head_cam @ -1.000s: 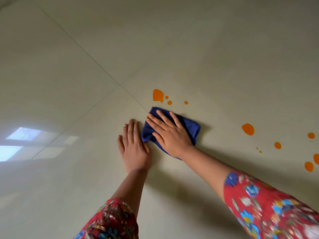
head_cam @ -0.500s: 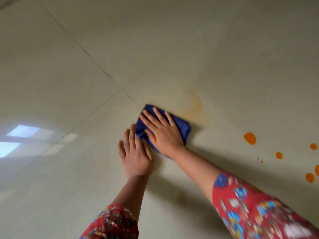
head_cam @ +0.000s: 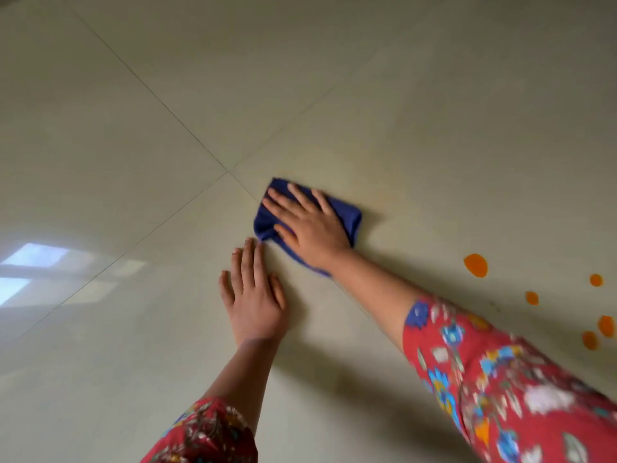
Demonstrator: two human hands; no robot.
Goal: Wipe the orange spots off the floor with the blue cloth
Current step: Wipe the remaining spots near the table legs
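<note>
- The right hand lies flat on top of the cloth, fingers straight and spread, pointing far and left. It presses the cloth down and does not pinch it.
- The cloth is dark blue and folded into a small bunched pad. It sits on the floor near the middle of the view, with blue showing past the hand on the left, far and right sides.
- The left hand rests palm down on bare floor, just near and left of the cloth. Its fingers are straight and close together, and it holds nothing. The fingertips come just beside the cloth's near-left corner; whether they touch it is unclear.
- Five orange spots sit on the floor at the right, well apart from the cloth. The biggest is the closest to it, and four smaller ones trail off towards the right edge.
- Two thin grout lines cross just left of the cloth, and one of them runs up to its left edge.
- Both forearms are bare, with red flowered sleeves at the near edge.
- A pale window reflection shines on the glossy floor at the far left.
</note>
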